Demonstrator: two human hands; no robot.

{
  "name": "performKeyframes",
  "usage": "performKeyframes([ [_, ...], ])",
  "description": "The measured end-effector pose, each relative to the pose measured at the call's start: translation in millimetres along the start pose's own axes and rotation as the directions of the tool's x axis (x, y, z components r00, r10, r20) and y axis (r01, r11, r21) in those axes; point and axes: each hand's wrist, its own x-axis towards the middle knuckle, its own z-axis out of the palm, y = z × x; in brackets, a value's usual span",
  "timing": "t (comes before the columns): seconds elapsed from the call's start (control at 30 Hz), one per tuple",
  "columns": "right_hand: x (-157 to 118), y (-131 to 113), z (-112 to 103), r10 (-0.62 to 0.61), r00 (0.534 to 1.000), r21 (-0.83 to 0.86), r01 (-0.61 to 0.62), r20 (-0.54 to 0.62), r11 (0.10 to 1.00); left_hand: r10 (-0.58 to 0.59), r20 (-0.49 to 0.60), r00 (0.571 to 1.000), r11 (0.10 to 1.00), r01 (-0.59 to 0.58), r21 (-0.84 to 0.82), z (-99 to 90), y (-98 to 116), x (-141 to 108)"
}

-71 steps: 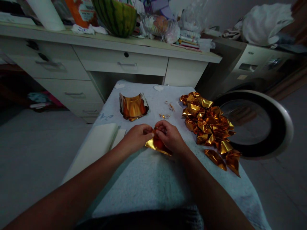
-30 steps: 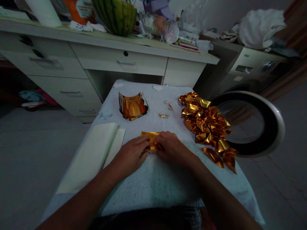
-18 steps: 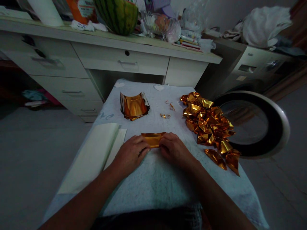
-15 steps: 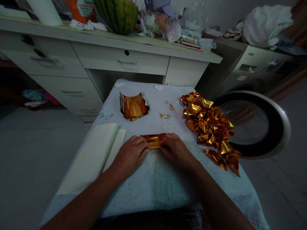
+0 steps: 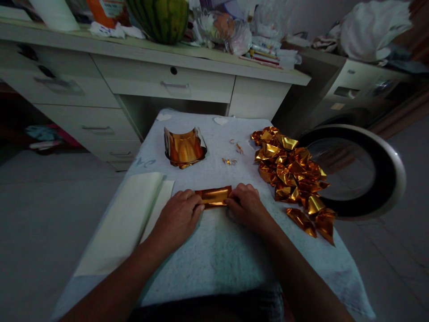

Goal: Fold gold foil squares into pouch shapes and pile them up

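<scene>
A flat, folded strip of shiny gold foil paper [image 5: 215, 197] lies across the middle of the cloth-covered table. My left hand [image 5: 182, 212] pinches its left end, fingers closed over the edge. At the other end my right hand [image 5: 246, 205] grips the strip between thumb and curled fingers. Beyond them a curved stack of gold foil sheets [image 5: 186, 150] rests on the cloth. To the right is a heap of folded gold foil pieces [image 5: 291, 167], with two of them lying nearer the front.
Pale yellow paper sheets [image 5: 122, 223] lie at the table's left. Small foil scraps [image 5: 229, 161] sit near the middle. Behind stands a white drawer counter [image 5: 167, 82] bearing a cut watermelon [image 5: 157, 20]. On the right, a washing machine door [image 5: 385, 174] hangs open beside the table.
My left hand has slid a little left and my right hand slightly right, so more of the foil strip shows between them. The camera view has shifted slightly.
</scene>
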Motion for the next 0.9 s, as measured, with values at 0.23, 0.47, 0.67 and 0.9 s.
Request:
performKeyframes([
  [0.23, 2.0, 1.6, 3.6, 0.045, 0.999, -0.047, -0.045, -0.01, 0.998, -0.083, -0.003, 0.997, 0.996, 0.083, 0.038, -1.8, 2.0, 0.0],
  [0.47, 1.3, 1.4, 6.6, 0.063, 0.997, -0.088, -0.067, -0.046, 0.994, -0.079, -0.028, 0.996, 0.985, 0.083, 0.149, 3.7, 4.7, 0.3],
  [0.67, 1.2, 0.1, 6.7, 0.089, 0.995, -0.124, -0.094, -0.051, 0.988, -0.101, -0.036, 0.994, 0.968, 0.106, 0.227, 1.6, 7.9, -0.5],
  [0.9, 0.4, 0.0, 6.3, 0.101, 0.993, -0.161, -0.111, -0.068, 0.981, -0.107, -0.014, 0.994, 0.946, 0.106, 0.306, 1.1, 8.3, -0.1],
])
